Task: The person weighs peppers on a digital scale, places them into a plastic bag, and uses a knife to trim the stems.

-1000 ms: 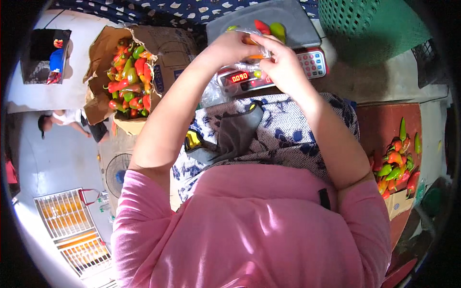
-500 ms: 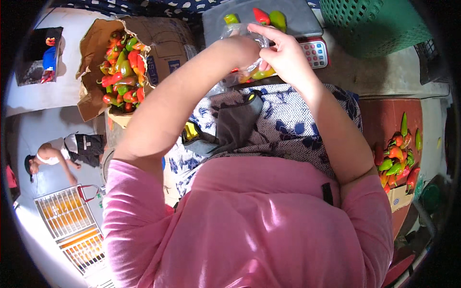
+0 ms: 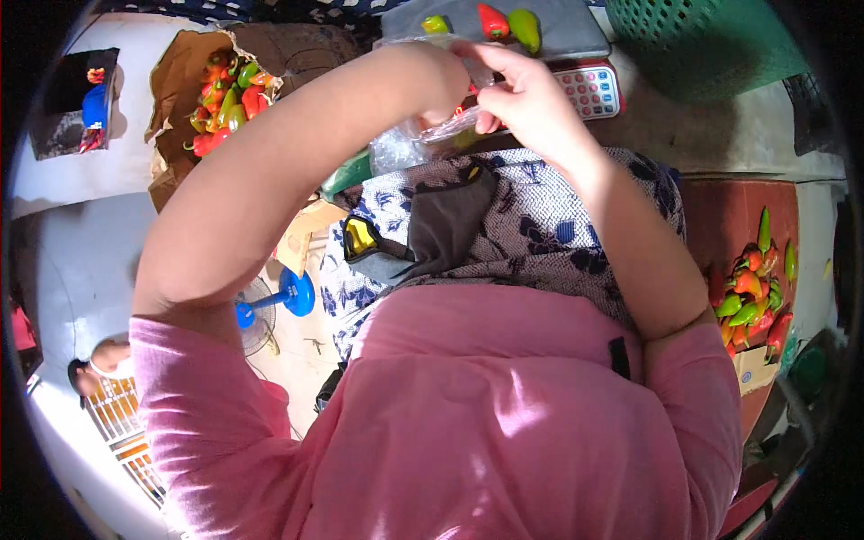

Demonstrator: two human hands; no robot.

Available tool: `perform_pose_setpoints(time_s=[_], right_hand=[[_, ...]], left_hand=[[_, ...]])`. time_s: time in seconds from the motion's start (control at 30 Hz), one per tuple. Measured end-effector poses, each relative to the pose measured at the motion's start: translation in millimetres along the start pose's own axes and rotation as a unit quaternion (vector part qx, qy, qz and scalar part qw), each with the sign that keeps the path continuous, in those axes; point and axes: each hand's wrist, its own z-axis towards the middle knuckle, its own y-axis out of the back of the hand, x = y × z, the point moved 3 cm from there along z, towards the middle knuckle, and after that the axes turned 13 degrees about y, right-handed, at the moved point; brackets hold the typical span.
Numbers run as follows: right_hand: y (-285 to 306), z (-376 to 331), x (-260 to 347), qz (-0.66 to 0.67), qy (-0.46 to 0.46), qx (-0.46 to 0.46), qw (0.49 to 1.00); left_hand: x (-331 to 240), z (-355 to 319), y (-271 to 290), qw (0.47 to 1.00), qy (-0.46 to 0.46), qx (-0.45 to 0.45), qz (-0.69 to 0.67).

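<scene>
A clear plastic bag (image 3: 400, 151) hangs between my hands, with something red and something yellow-green partly visible through it. My right hand (image 3: 520, 90) is closed, thumb and fingers pinching the bag's edge. My left hand (image 3: 443, 88) is bent down at the bag's mouth; its fingers are mostly hidden by the wrist and the plastic. Just beyond them, a red pepper (image 3: 492, 20), a green pepper (image 3: 524, 30) and a yellow-green pepper (image 3: 435, 24) lie on the grey platform of a scale (image 3: 580, 34). The scale's keypad (image 3: 590, 92) shows right of my right hand.
An opened cardboard box (image 3: 171, 76) full of mixed peppers stands at the left, partly behind my left arm. A green perforated basket (image 3: 711, 54) is at the far right. More peppers (image 3: 747, 286) lie on a red surface. A blue fan (image 3: 296, 292) and another person (image 3: 108, 355) are at the left.
My left elbow has swung out to the left and the forearm now covers more of the cardboard box. The bag has shifted a little, and the blue fan has come into sight.
</scene>
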Motion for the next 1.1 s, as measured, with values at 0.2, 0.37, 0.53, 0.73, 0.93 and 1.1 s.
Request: perform_pose_setpoints(time_s=[0.2,0.37,0.53,0.73,0.93,1.1], right_hand=[[2,2,-1,0.044,0.008,-0.056,0.997],[11,3,-12,0.023,0.009,-0.031,0.999],[11,4,-7,0.038,0.015,-0.040,0.998],[12,5,-14,0.062,0.036,-0.029,0.997],[18,9,11,0.144,0.012,-0.054,0.988],[11,-3,21,0.091,-0.016,-0.038,0.995]], left_hand=[[-2,41,-24,0.915,-0.106,-0.088,-0.379],[-17,37,-24,0.908,-0.045,-0.015,-0.417],[-22,32,-25,0.864,-0.060,-0.133,-0.481],[-20,50,-20,0.844,-0.167,-0.014,-0.509],[-18,50,-17,0.870,-0.106,-0.007,-0.482],[-24,41,-17,0.949,-0.090,0.043,-0.298]])
